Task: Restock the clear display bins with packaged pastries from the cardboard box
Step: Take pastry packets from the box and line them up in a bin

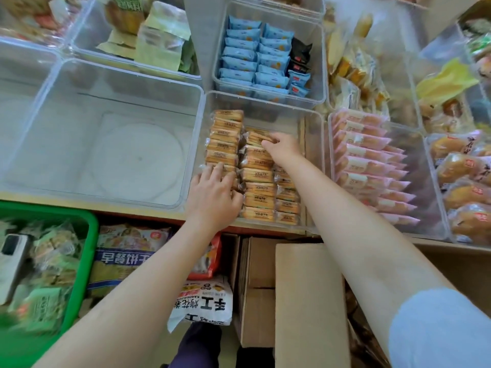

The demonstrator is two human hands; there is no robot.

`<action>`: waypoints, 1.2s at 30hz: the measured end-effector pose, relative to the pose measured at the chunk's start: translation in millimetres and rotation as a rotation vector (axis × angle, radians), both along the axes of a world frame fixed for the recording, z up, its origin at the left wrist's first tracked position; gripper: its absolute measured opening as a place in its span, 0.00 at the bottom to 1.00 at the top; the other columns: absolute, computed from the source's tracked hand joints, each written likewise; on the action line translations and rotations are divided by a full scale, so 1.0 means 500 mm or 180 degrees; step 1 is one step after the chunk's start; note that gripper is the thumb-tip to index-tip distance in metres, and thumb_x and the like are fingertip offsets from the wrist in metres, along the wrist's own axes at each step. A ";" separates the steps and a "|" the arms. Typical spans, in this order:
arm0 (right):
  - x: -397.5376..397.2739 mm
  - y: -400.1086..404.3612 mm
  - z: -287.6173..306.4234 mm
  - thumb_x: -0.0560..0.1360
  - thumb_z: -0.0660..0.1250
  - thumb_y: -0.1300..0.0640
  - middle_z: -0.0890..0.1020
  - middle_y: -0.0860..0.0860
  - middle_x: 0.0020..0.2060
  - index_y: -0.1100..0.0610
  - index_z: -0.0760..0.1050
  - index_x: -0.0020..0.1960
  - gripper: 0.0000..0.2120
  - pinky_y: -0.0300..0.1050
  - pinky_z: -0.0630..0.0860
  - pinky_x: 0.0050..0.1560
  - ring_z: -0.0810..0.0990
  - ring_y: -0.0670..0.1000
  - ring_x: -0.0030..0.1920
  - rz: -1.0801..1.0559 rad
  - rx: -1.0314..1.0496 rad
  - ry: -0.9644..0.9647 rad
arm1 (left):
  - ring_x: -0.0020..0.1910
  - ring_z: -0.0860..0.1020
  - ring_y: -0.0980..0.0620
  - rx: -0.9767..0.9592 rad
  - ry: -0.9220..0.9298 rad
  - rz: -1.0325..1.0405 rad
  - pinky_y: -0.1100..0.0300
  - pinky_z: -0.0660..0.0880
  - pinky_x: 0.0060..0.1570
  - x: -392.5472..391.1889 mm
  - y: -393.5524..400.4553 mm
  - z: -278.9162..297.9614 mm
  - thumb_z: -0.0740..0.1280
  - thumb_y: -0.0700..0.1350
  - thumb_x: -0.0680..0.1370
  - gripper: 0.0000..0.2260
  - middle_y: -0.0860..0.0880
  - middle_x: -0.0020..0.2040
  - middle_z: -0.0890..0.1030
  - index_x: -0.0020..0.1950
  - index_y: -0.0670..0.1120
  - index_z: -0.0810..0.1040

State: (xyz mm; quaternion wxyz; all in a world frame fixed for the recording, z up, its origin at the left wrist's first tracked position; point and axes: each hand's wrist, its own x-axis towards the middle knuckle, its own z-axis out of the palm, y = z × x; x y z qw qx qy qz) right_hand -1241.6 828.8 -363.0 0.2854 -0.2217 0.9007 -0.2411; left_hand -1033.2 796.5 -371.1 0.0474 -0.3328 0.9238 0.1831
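A clear display bin (313,120) in the middle holds rows of golden packaged pastries (259,179). My left hand (212,193) lies on the near end of the left row, fingers spread and bent over the packets. My right hand (281,147) reaches further in and pinches a packet at the far end of the middle row. The cardboard box (305,301) stands below the shelf edge, its flap under my right forearm; its contents are hidden.
An empty clear bin (106,134) sits to the left. Behind is a bin of blue packets (255,59); to the right a bin of pink packets (372,166) and one of buns (465,187). A green basket (87,251) and snack bags (127,256) lie below.
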 end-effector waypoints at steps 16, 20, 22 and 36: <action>0.148 0.721 0.238 0.82 0.61 0.58 0.85 0.52 0.39 0.54 0.83 0.48 0.12 0.44 0.79 0.41 0.84 0.53 0.40 -0.1396 -0.0976 -0.0182 | 0.69 0.70 0.49 0.1750 0.1404 0.0484 0.48 0.69 0.69 0.014 0.359 0.148 0.67 0.50 0.80 0.18 0.52 0.66 0.71 0.70 0.50 0.73; 0.137 0.871 0.193 0.83 0.59 0.53 0.84 0.51 0.45 0.53 0.81 0.49 0.13 0.43 0.78 0.45 0.83 0.50 0.44 -0.1760 -0.0294 -0.0534 | 0.78 0.59 0.51 0.2175 0.1157 0.0786 0.51 0.59 0.77 -0.023 0.524 0.170 0.72 0.49 0.77 0.41 0.52 0.80 0.58 0.82 0.53 0.50; 0.134 0.923 0.166 0.83 0.58 0.51 0.83 0.50 0.52 0.53 0.80 0.55 0.12 0.46 0.78 0.53 0.82 0.51 0.50 -0.1464 0.0195 -0.0720 | 0.78 0.61 0.48 0.2057 0.1037 0.1001 0.51 0.62 0.74 -0.035 0.552 0.170 0.70 0.44 0.79 0.43 0.53 0.82 0.54 0.82 0.57 0.43; 0.009 1.006 0.019 0.78 0.68 0.54 0.62 0.60 0.73 0.53 0.56 0.79 0.33 0.55 0.71 0.65 0.63 0.62 0.72 -0.0477 0.1872 0.0419 | 0.36 0.74 0.43 0.0559 0.0157 0.1091 0.51 0.70 0.36 -0.051 0.563 0.162 0.58 0.36 0.80 0.38 0.46 0.36 0.73 0.82 0.55 0.40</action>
